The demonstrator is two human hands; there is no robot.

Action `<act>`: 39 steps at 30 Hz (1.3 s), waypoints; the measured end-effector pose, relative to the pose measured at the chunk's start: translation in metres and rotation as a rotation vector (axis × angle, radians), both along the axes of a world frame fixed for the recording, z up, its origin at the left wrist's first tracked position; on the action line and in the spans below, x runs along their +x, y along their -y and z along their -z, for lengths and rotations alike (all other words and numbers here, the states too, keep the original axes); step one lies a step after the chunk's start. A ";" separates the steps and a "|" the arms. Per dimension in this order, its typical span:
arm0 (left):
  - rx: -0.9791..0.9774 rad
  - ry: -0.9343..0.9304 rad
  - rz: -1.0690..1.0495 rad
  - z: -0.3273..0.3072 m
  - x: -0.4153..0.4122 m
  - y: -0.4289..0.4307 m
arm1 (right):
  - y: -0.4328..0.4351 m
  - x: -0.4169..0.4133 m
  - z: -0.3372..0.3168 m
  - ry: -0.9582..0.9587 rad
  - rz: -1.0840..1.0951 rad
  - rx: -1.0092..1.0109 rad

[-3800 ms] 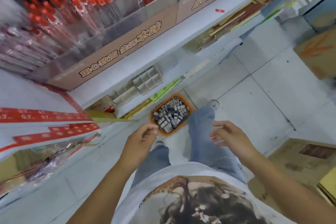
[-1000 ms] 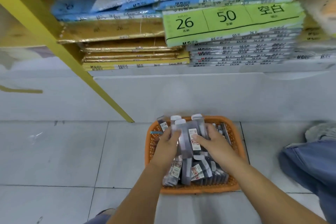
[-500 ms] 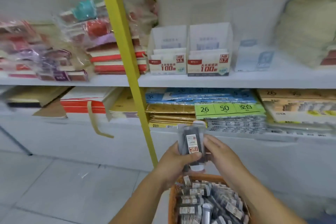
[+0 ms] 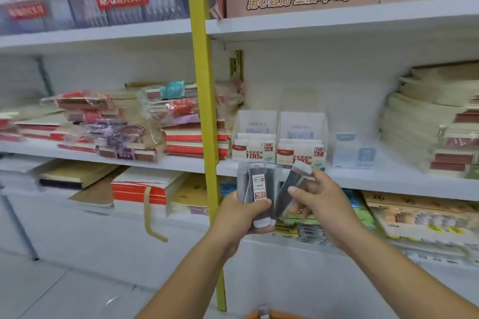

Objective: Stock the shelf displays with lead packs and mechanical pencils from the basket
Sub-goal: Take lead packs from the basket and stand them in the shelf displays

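- Head view: I see the left hand (image 4: 243, 211) wrapped round a bundle of lead packs (image 4: 255, 186). The bundle stands upright, with the thumb across its front, just under a red-and-white label.
- I see the right hand (image 4: 321, 199) pinching a single pack (image 4: 293, 185), dark with a pale cap. It is tilted, cap up and to the right, and its lower end sits just beside the bundle.
- Both hands are raised close together in front of the middle shelf (image 4: 388, 179), near its front edge.
- Two display boxes (image 4: 302, 149) stand side by side at that front edge, just right of the yellow post (image 4: 204, 111). One is marked HB 0.5 and the other HB 0.7. From here the pack tops overlap their lower fronts.
- A small pale box (image 4: 353, 153) sits just right of them, and a tall paper stack (image 4: 425, 124) fills the shelf's right end.
- Wrapped notebooks (image 4: 124, 132) are piled on the shelf left of the post.
- I can see only an orange sliver of the basket (image 4: 285, 316) at the bottom edge of the view, between the forearms.
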State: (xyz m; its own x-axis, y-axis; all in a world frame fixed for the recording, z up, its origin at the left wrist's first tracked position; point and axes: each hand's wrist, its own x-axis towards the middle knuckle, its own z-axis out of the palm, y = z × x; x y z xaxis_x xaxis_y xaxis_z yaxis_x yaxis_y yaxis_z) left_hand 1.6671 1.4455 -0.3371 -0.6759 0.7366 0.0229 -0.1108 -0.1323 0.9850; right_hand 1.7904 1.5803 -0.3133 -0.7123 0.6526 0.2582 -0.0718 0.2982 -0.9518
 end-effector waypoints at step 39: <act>0.276 0.059 -0.198 -0.022 -0.100 -0.031 | -0.083 -0.200 -0.137 0.213 0.026 0.939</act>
